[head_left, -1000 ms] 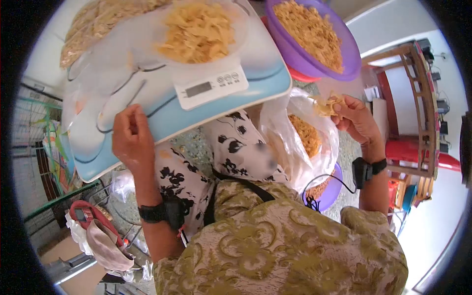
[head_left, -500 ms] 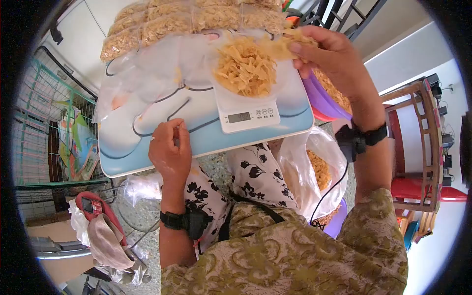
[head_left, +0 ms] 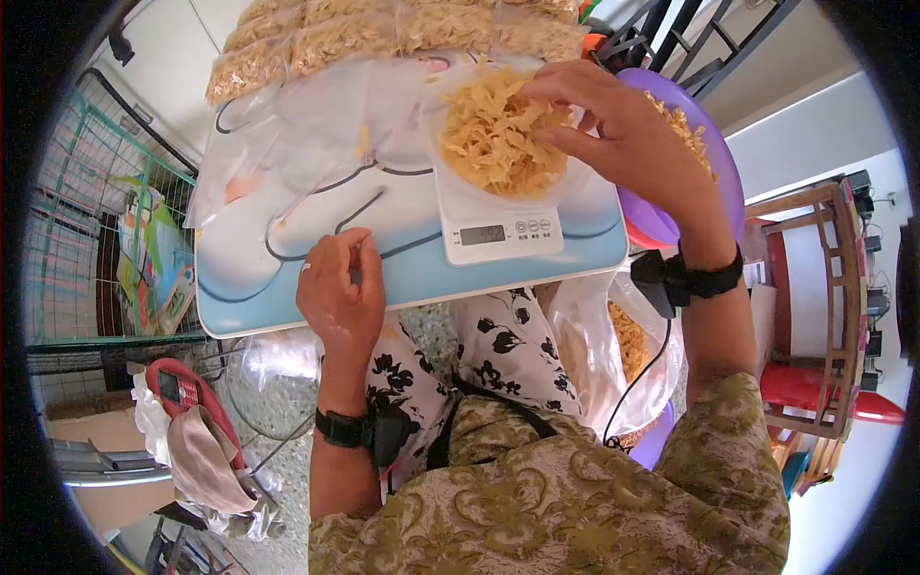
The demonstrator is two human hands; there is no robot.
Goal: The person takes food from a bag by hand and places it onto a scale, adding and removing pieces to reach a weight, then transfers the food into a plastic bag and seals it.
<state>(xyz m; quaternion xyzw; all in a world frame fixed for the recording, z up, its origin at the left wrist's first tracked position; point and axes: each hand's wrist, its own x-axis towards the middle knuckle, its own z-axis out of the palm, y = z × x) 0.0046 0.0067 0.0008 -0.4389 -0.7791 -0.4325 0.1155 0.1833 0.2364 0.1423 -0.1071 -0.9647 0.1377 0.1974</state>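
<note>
Yellow dried flakes [head_left: 503, 139] are heaped in a clear, shallow bowl on a white digital scale [head_left: 503, 238]. The scale's digits are too blurred to read surely. Over the right side of the heap, my right hand [head_left: 599, 120] hovers with thumb and fingers apart, no flakes visibly held. My left hand [head_left: 342, 287] rests loosely curled at the near edge of the blue and white table [head_left: 259, 302], with nothing visible in it. Clear plastic bags [head_left: 297, 129] lie flat left of the scale.
Filled bags of flakes [head_left: 345, 36] line the table's far side. A purple basin [head_left: 724, 144] with more flakes stands at the right. Below the table edge sits an open plastic bag [head_left: 585, 331] of flakes. A wire cage [head_left: 77, 230] is at the left.
My right hand has moved left from beside the bowl to over the heap and let go of the flakes it held. More of the purple basin shows. My left hand stays curled.
</note>
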